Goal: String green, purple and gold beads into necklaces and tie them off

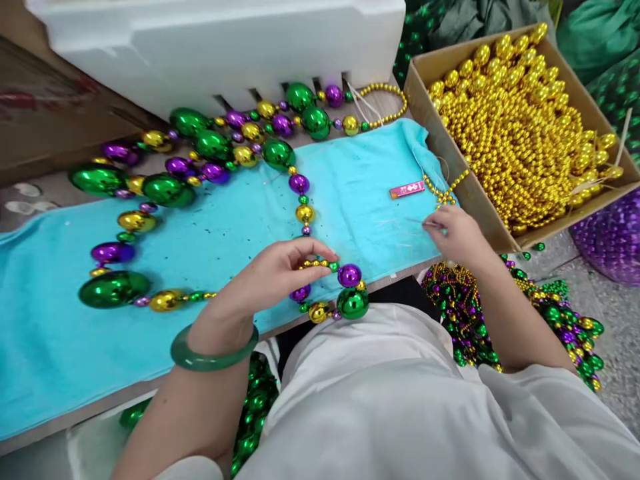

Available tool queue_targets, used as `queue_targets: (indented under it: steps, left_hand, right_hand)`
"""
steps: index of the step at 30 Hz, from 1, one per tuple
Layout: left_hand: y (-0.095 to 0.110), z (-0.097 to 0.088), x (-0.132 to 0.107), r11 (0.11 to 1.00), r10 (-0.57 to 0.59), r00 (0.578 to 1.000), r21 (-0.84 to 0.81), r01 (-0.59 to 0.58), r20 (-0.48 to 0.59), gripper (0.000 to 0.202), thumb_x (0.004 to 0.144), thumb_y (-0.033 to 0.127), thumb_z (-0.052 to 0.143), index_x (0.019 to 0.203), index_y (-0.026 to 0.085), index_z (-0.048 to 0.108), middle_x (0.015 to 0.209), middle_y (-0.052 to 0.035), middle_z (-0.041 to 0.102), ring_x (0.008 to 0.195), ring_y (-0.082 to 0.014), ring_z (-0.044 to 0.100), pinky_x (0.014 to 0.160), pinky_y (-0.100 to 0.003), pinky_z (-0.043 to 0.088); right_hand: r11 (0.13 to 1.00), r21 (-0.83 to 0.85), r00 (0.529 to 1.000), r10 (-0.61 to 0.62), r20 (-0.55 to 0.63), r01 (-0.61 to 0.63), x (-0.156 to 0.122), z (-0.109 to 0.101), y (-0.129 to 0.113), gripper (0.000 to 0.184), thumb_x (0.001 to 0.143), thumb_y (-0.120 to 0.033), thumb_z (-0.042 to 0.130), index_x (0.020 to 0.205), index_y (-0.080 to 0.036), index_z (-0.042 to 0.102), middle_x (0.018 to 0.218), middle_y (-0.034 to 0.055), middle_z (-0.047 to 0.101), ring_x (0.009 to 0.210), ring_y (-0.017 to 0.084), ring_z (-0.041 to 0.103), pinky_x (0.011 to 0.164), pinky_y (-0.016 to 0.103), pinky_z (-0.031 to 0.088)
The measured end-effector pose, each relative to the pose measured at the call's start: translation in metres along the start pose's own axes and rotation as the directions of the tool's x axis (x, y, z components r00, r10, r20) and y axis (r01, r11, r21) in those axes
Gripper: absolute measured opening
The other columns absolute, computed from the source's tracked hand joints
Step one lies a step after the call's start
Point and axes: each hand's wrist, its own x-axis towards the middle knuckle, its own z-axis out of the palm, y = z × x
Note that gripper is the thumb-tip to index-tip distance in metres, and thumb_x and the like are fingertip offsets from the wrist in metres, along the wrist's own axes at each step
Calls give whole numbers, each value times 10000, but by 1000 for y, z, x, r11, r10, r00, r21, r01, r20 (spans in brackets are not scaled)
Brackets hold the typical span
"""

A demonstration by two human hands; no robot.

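My left hand (280, 277) pinches a bead necklace (353, 303) near a small green bead, close to the towel's front edge. Shiny green, purple and gold beads hang in a short loop beyond the fingertips. To the right, my right hand (457, 237) is closed, with a small, thin, dark item at its fingertips that I cannot make out. A short string of gold beads (445, 198) lies just above that hand. Nearby on the turquoise towel (235, 227) is a small pink packet (407, 191). Pale thread-like strands lie beside it.
More strung beads (213, 145) curve across the towel's left and back. A white foam box (225, 47) stands behind. At right, a cardboard box (425, 113) holds gold bead strings (510, 140). Heaped multicoloured beads (465, 313) and a purple bundle (613, 233) lie lower right.
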Motion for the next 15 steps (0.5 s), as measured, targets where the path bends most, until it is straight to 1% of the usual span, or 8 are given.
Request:
queue_targets:
  steps: [2,4,6,8,9,11,13,15]
  left_hand:
    - [-5,-2,-4,999,31,999,35,-31,8,264,758,351,691,967,192,699,928,-46,701,767,-162,615,630,-240,492]
    - [-9,-4,-7,998,61,998,12,-61,-34,287,780,368,679,1015,203,682,1001,-54,702,851,-178,631,695,-254,513]
    - [-12,-4,-10,996,69,994,-47,-73,-82,323,771,364,697,1054,212,666,1052,-62,704,939,-199,640,759,-270,526]
    - [-13,-3,-13,990,67,992,-118,-80,-109,351,757,352,717,1073,213,654,1048,-69,713,976,-215,649,786,-286,535]
    - [-14,-2,-14,985,70,991,-151,-86,-111,356,754,342,722,1077,210,650,1037,-72,716,985,-218,653,796,-292,537]
    - [-15,1,-15,970,95,989,-214,-118,-115,361,751,317,728,1080,194,642,1026,-80,719,1003,-222,657,815,-300,536]
    - [-18,2,-14,952,124,985,-265,-152,-120,368,752,290,727,1089,175,633,1033,-93,715,1029,-225,652,821,-299,534]
    - [-23,1,-13,937,147,981,-299,-180,-129,389,755,270,722,1116,165,620,1046,-103,706,1044,-225,645,808,-291,535]
  right_hand:
    - [971,-209,993,-105,55,115,14,10,-9,223,891,-250,505,887,-146,703,933,128,629,932,256,514,788,369,361]
    - [931,-312,981,-164,101,187,28,15,-15,243,898,-310,516,964,-163,698,997,130,629,971,277,497,790,375,343]
    - [910,-364,980,-190,65,200,42,14,-17,273,917,-310,484,1053,-174,677,1061,129,629,1005,286,483,796,377,330]
    - [889,-419,980,-197,17,186,58,13,-15,298,928,-224,425,1111,-158,651,1101,145,627,1022,291,471,801,382,314]
    - [872,-452,980,-200,19,187,66,13,-12,312,921,-183,407,1123,-147,641,1108,154,626,1022,294,468,800,386,306]
    - [831,-514,975,-211,66,215,79,16,-6,323,904,-149,392,1124,-129,628,1102,164,627,1012,301,467,799,396,294]
    - [789,-561,967,-228,111,250,89,23,-1,324,897,-159,385,1115,-113,621,1078,170,623,993,306,470,802,406,290]
    - [771,-579,962,-254,101,264,94,28,2,327,892,-186,386,1111,-102,614,1043,173,617,971,307,474,801,409,293]
